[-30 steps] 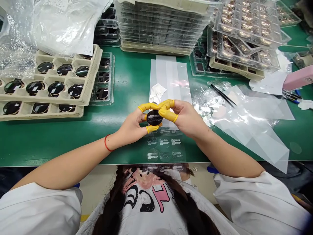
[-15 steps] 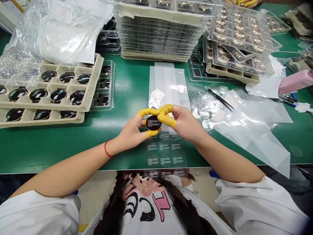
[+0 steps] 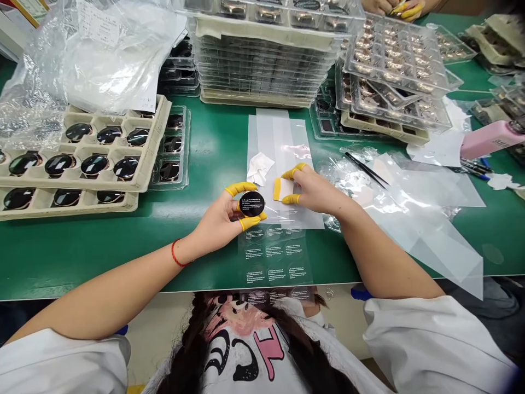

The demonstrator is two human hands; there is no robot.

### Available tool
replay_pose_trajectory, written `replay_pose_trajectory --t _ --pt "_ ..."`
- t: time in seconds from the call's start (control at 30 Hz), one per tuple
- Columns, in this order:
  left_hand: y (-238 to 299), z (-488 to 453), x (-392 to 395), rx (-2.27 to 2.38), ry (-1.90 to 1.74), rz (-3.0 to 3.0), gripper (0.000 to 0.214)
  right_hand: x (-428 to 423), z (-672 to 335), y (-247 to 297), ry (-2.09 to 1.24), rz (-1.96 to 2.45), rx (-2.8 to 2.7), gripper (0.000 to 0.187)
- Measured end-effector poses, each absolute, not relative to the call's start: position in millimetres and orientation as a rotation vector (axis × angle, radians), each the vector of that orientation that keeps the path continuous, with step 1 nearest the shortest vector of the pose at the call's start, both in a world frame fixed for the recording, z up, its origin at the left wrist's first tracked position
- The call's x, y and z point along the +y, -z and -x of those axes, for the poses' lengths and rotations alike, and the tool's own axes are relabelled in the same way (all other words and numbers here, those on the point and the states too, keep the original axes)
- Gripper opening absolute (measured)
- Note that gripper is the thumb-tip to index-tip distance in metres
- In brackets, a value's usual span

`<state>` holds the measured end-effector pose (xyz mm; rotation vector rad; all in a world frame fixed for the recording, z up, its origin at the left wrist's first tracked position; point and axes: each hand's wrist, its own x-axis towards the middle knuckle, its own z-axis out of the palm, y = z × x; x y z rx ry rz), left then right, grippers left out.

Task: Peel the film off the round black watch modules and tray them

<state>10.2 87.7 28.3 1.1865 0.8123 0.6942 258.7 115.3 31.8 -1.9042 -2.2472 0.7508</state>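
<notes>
My left hand, with yellow finger cots, holds a round black watch face by its rim, fingers above and thumb below. Small white print shows across its dark front. To its right, my right hand grips a small flat white piece with a yellow edge between cot-covered thumb and fingers, low over translucent plastic sheets. Whether it touches them I cannot tell. A crumpled white cloth or paper lies just behind my hands. Nearer me, a clear sheet of round printed films reaches past the table edge.
Beige trays of black watch faces stand left, partly under plastic wrapping. Tall stacked trays rise at the back. Right are more clear trays, black tweezers, loose film and a pink bottle. Another person's hands show behind.
My right hand has left the watch face, moved right, and now holds the white and yellow piece. My left hand still holds the watch face, shifted slightly left. The view has shifted a little.
</notes>
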Motion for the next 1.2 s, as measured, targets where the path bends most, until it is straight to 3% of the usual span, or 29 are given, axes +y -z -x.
replay_pose_trajectory --t 0.1,0.2,0.3,0.47,0.6,0.7,0.8,0.93,1.07,1.2 --pt "-29 -11 88 0.836 -0.712 -1.203 0.052 116 -258 -37 -0.787 1.940 -2.168 0.029" --pt "-30 -11 87 0.841 -0.715 -1.215 0.051 114 -260 -43 -0.844 1.934 -1.894 0.024" --pt "-29 -10 88 0.837 -0.706 -1.207 0.052 109 -256 -48 -1.029 1.718 -1.542 0.027" --pt "-29 -9 88 0.855 -0.695 -1.208 0.054 100 -241 -55 -1.351 1.365 -1.293 0.049" --pt "-29 -9 88 0.853 -0.688 -1.196 0.054 98 -239 -57 -1.415 1.342 -1.199 0.036" --pt "-29 -9 88 0.858 -0.682 -1.198 0.054 98 -241 -56 -1.405 1.303 -1.185 0.038" --pt "-30 -9 88 0.869 -0.684 -1.209 0.054 97 -241 -55 -1.375 1.259 -1.275 0.043" --pt "-29 -10 89 0.864 -0.689 -1.203 0.053 88 -230 -55 -1.218 1.277 -1.350 0.036" --pt "-27 -10 88 0.833 -0.684 -1.224 0.052 68 -210 -51 -0.929 1.269 -1.438 0.032" --pt "-22 -9 86 0.791 -0.699 -1.306 0.051 55 -194 -44 -0.523 1.164 -1.772 0.017"
